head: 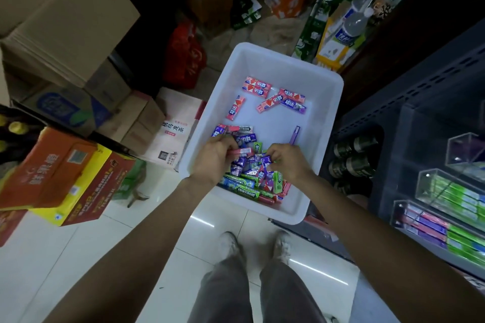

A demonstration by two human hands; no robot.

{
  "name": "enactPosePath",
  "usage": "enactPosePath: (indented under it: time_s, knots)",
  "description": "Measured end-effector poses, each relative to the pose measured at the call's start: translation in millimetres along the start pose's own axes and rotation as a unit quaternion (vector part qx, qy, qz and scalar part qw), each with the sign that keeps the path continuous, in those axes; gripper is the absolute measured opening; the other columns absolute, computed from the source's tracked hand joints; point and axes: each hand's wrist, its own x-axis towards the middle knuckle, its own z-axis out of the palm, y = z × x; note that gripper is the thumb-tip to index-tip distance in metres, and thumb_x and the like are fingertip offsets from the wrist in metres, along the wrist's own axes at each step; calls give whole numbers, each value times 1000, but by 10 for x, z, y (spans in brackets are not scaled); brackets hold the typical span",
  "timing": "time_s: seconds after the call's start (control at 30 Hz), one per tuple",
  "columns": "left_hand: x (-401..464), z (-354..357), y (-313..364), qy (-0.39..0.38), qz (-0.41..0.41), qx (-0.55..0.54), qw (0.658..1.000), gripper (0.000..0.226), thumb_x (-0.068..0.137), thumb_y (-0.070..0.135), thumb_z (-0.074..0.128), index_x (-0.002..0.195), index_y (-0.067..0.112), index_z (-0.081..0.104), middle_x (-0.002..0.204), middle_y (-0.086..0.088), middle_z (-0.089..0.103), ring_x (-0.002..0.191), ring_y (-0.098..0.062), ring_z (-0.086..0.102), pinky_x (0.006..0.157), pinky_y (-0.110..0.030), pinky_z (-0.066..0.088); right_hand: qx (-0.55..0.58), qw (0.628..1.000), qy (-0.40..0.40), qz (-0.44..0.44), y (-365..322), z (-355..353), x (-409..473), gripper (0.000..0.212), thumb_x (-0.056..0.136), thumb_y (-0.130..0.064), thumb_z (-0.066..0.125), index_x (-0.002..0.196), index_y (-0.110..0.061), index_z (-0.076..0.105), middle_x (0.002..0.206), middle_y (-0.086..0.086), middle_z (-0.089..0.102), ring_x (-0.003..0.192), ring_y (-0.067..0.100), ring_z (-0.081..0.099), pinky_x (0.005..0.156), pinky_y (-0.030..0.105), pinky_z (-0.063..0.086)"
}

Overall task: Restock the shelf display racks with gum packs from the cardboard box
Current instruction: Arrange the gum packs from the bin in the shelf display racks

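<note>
Picking gum packs point(245, 178) out of the white tub point(326, 102) by the racks point(446, 202)
Left hand point(214, 158) pinches a pink pack, right hand point(287, 161) pinches a purple one; next, lift them to the matching rack

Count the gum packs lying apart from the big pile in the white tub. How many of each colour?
Pink gum packs: 5
Purple gum packs: 2
Total: 7
</note>
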Motion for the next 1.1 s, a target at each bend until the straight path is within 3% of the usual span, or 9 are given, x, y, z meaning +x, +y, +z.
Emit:
enactPosePath:
  time_s: [0.1,0.23,0.4,0.57,0.67,0.77,0.83,1.0,1.1]
  knots:
    - [-11,-54,132,3,-57,-79,995,13,92,15,57,100,5,57,88,-5,65,79,-22,61,73,-33,49,67,997,41,-9,-115,-126,-62,24,73,0,75,96,0,67,83,9,65,75,15,60,68,16,42]
    - [39,-151,300,-20,-84,-181,980,10,92,15,59,99,9,56,95,-6,66,90,-22,63,83,-34,50,171,982,70,-29,-307,-363,-190,19,73,-4,77,89,-7,67,80,9,68,69,11,64,69,18,51]
    - [34,-321,706,-87,-76,-363,924,6,95,8,53,99,9,56,88,-10,60,90,-27,62,78,-30,57,296,945,139,-21,-525,-702,-442,18,76,0,74,91,-3,64,76,6,66,66,6,63,62,16,53]
    - [-40,-447,1199,-107,-36,-379,919,18,96,21,51,111,11,48,90,-3,57,73,-4,59,68,-18,54,351,916,195,-7,-548,-996,-695,15,78,-4,73,81,-12,61,76,2,65,67,6,62,57,19,53]
    - [-106,-422,1447,-115,19,-335,935,35,88,20,64,118,20,44,99,6,59,85,-4,59,70,-15,52,366,905,217,-18,-508,-1145,-851,14,78,-3,73,78,-12,62,72,3,65,57,-2,62,55,15,52]
    - [-171,-404,1678,-80,76,-298,948,26,87,13,65,110,19,55,89,10,62,77,3,60,71,-14,48,376,900,217,-34,-436,-1301,-1065,13,79,-3,71,90,-2,63,72,7,64,60,3,62,61,22,52]
    - [-238,-383,1866,-75,106,-291,948,22,88,10,62,108,19,59,88,9,63,71,9,58,69,-11,47,375,902,211,-40,-369,-1430,-1245,11,81,-7,71,87,-9,62,73,4,65,64,4,62,60,21,52]
    - [-495,-175,2461,-30,149,-284,947,22,92,11,58,113,16,58,97,-8,66,81,-8,59,71,-26,52,378,897,223,-58,-114,-1822,-1782,11,85,-14,68,86,-15,58,75,1,66,69,6,63,56,16,49]
    - [-692,72,2906,-21,163,-274,948,22,93,13,56,115,17,57,99,-4,64,89,-16,62,76,-32,55,374,894,240,-63,169,-2079,-2209,12,87,-11,66,89,-11,54,77,3,64,71,9,62,53,14,50]
